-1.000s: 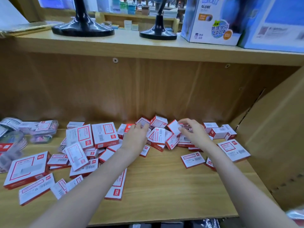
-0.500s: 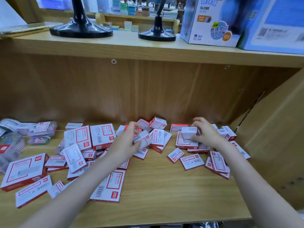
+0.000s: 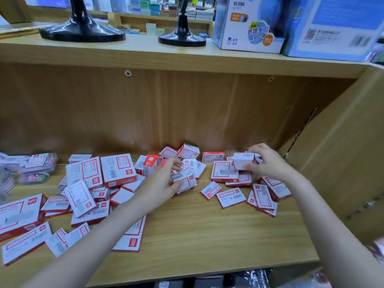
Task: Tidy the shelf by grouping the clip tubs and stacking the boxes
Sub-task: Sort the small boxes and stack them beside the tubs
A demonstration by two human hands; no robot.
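Observation:
Many red-and-white boxes of several sizes lie scattered over the wooden shelf (image 3: 197, 231). My left hand (image 3: 161, 183) is in the middle of the heap, its fingers closed on a small box (image 3: 181, 175) with a barcode. My right hand (image 3: 265, 163) holds another small white box (image 3: 242, 161) just above a larger flat box (image 3: 223, 171) at the back right. Clear clip tubs (image 3: 35, 165) with red labels sit at the far left, partly cut off by the frame edge.
The shelf's back panel and a slanted right wall (image 3: 342, 154) close the space in. On the shelf above stand two black stand bases (image 3: 83, 31) and globe cartons (image 3: 249, 26). Bare wood shows along the front right of the shelf.
Both hands drew back from the rear of the heap, each having taken hold of a small box. Several boxes on the right shifted towards the front.

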